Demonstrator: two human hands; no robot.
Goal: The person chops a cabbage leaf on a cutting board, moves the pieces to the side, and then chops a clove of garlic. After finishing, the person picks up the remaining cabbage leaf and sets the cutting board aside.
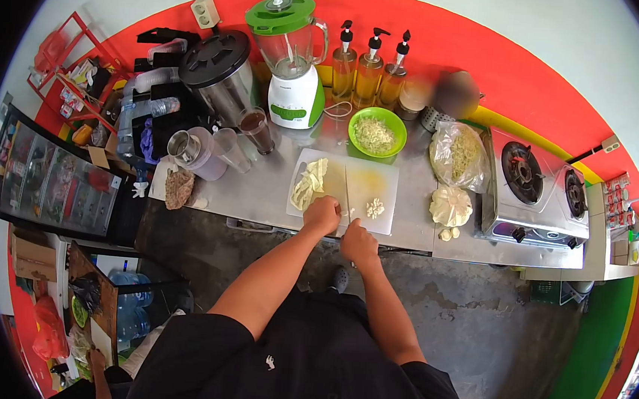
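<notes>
A white cutting board [370, 181] lies on the steel counter [260, 187] in front of me. Pale cabbage leaves [308, 183] are piled on its left half, and a small heap of chopped pieces [374, 207] lies on its right half. My left hand [322, 215] rests curled on the near end of the cabbage at the board's front edge. My right hand [359, 244] is closed in a fist just off the board's front edge, around what looks like a knife handle. A thin blade [347, 202] runs edge-on from it across the board.
A green bowl [376, 133] of shredded cabbage stands behind the board. A green blender [293, 55] and three pump bottles [369, 68] line the wall. A bag of shreds [458, 154] and a cabbage chunk [450, 206] sit beside the two-burner stove [534, 190]. Cups and a pot crowd the left.
</notes>
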